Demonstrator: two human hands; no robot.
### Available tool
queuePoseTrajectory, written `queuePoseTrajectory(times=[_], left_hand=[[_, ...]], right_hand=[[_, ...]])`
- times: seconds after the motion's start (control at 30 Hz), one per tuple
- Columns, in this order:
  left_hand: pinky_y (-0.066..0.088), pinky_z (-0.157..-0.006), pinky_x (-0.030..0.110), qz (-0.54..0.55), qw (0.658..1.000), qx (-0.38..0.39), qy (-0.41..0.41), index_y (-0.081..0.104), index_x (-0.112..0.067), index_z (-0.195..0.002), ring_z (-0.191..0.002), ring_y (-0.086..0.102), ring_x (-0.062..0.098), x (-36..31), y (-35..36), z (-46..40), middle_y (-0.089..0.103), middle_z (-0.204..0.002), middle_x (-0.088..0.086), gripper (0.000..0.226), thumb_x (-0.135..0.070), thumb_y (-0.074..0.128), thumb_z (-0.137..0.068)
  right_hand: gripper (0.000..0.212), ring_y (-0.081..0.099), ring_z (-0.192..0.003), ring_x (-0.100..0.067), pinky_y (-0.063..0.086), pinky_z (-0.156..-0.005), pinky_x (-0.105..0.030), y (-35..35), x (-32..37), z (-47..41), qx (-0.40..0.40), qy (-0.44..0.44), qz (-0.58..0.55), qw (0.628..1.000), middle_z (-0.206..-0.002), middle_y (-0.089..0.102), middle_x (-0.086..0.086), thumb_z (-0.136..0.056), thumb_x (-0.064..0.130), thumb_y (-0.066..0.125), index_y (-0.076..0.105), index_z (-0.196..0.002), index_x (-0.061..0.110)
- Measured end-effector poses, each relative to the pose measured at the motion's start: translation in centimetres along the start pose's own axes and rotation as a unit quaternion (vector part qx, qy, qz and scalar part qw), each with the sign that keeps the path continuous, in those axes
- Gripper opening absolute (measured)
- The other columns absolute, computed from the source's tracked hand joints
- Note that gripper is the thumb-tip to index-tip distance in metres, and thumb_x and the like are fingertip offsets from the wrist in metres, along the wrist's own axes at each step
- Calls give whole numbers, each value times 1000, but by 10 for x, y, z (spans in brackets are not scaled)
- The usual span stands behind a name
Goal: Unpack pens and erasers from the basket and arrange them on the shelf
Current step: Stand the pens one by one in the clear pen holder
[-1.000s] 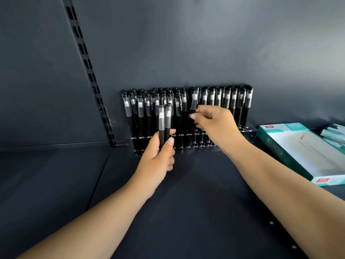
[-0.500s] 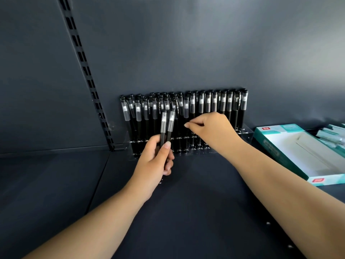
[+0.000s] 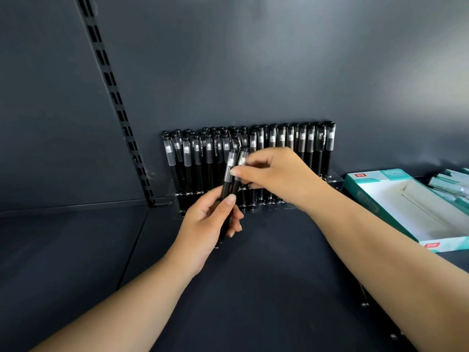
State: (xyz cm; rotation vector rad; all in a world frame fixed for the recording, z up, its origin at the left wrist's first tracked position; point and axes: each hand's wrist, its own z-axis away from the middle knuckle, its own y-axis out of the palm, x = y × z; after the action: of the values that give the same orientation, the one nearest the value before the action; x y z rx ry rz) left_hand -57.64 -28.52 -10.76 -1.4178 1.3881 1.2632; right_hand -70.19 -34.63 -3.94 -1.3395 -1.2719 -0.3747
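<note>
My left hand grips two black pens with clear caps, held upright in front of the rack. My right hand has come across to them, and its thumb and fingers pinch the upper part of the right pen of the pair. Behind both hands a clear pen rack stands against the back wall of the dark shelf. Several black pens stand upright in it in close rows. The basket is out of view.
An open teal and white box lies on the shelf at the right, with more teal packs behind it. A slotted upright rail runs up the back wall at the left. Small studs line the shelf's front right edge.
My right hand drew back from the pens in the rack and moved left to the two pens in my left hand. My left hand tilted those pens slightly rightward.
</note>
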Motion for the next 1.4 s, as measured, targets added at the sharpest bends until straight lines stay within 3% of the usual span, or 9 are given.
queuePoseTrajectory(times=[0.1,0.2,0.37,0.6,0.77,0.87,1.07,1.2,1.4], left_hand=[[52,-58,23,20,1000,-11,-17,62,-25,-99,-67,65,12,0,1,1,67,-68,-1,19,-19,47,-90],[55,-63,25,23,999,-35,-21,61,-30,-100,-80,68,12,1,-2,-2,69,-82,-1,19,-23,46,-90],[42,-48,20,37,998,-12,-39,62,-24,-99,-56,57,8,-1,3,1,66,-67,-3,21,-11,49,-89],[39,-42,18,49,997,-53,-40,58,-19,-94,-52,58,9,-4,5,1,70,-70,-1,12,-10,53,-88],[22,-35,17,11,996,-75,-40,57,-26,-100,-38,37,7,-5,1,0,51,-52,-6,17,-29,42,-94],[20,-36,17,28,994,-95,-46,50,-23,-93,-38,28,5,-2,1,-3,39,-50,-7,16,-24,34,-98],[39,-59,23,-50,996,-79,-3,52,-28,-96,-61,47,5,8,2,-4,50,-69,-5,26,-10,34,-98],[46,-71,19,-77,995,-58,17,50,-35,-100,-72,58,-3,11,0,-3,58,-74,-6,26,-13,37,-97],[48,-84,24,-80,996,-35,5,44,-31,-101,-84,62,-4,11,0,-4,65,-86,-7,25,-7,38,-96]], right_hand=[[15,67,-79,-14,56,-77,-25,-4,0,0,34,28,-50,998,-78,67,-4,-84,21,63,67,-75,9],[11,66,-78,-8,55,-76,-20,-14,2,-3,48,59,-105,992,-93,68,-4,-89,17,57,65,-85,10],[10,66,-75,-6,55,-74,-20,-24,4,-2,57,67,-204,975,-85,69,2,-89,10,55,64,-84,11],[7,66,-68,-6,56,-69,-19,-18,3,-3,48,91,-195,975,-82,67,-1,-88,11,57,64,-85,13],[15,62,-63,-4,56,-69,-19,-38,8,-7,-43,45,-228,972,-78,65,1,-92,4,48,59,-92,14],[16,60,-71,-4,54,-70,-16,-47,6,-10,-130,1,-129,983,-80,63,4,-93,4,48,56,-100,16],[19,62,-93,-20,52,-87,-38,-39,-8,-16,-186,-11,9,983,-96,64,-1,-92,9,47,56,-105,19],[17,58,-80,-6,54,-79,-20,-36,-6,-15,-170,-16,-52,984,-88,61,3,-94,4,44,52,-101,17],[13,61,-96,-18,52,-87,-32,-30,-15,-16,-122,1,-14,992,-90,62,4,-93,8,47,54,-97,18]])
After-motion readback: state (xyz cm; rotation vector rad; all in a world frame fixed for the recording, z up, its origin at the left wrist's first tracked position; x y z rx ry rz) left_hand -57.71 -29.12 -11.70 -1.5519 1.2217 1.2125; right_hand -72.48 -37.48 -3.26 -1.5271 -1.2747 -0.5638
